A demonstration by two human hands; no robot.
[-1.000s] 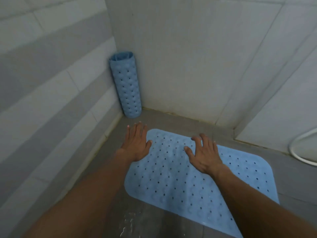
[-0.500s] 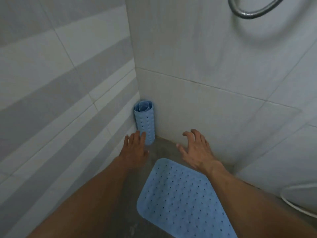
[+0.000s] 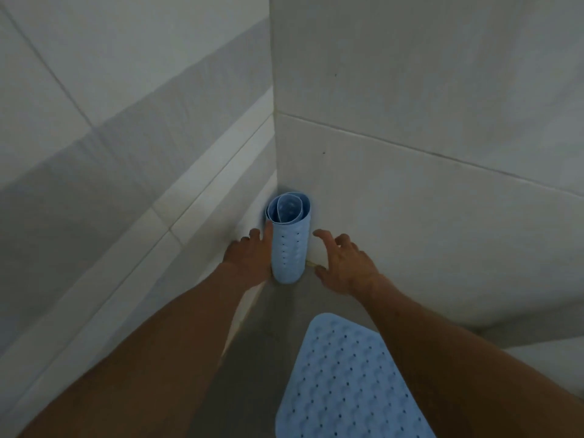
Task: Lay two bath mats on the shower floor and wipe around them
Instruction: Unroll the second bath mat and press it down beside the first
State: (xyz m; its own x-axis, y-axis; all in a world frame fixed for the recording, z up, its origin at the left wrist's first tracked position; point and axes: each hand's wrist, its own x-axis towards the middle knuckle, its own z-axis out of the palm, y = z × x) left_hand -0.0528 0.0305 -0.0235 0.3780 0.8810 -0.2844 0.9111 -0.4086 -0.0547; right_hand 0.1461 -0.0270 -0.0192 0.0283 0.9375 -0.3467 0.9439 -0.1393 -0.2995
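One blue bath mat (image 3: 344,384) already lay flat on the grey shower floor (image 3: 271,314); that half of the laying looked done. The second mat (image 3: 289,245) stood rolled and upright in the corner where the tiled walls met (not yet unrolled); the left hand (image 3: 251,257) touched its side with fingers extended, not curled round it; the right hand (image 3: 343,263) hovered just beside it, fingers spread, holding nothing. Unrolling and all the wiping appeared to remain.
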